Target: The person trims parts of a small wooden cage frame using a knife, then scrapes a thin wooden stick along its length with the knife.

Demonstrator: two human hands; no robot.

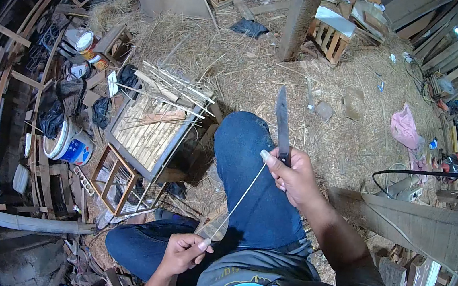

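My right hand point(295, 179) is closed round the dark handle of a knife point(283, 121), whose long blade points up and away from me. A thin pale strip point(240, 201), like split bamboo, runs slantwise over my jeans. Its lower end is pinched between the thumb and fingers of my left hand point(182, 255). The upper end meets my right thumb beside the knife handle; whether that thumb grips it or only touches it, I cannot tell. Just behind my left hand a flat piece of wood point(214, 226) lies partly hidden.
Left of my knee stands a slatted table point(147, 130) with thin sticks point(177, 93) piled on its far side. A white bucket point(70, 144) and a small wooden frame point(114, 181) are beside it. A post point(301, 22) rises ahead; a thick beam point(420, 226) lies at my right.
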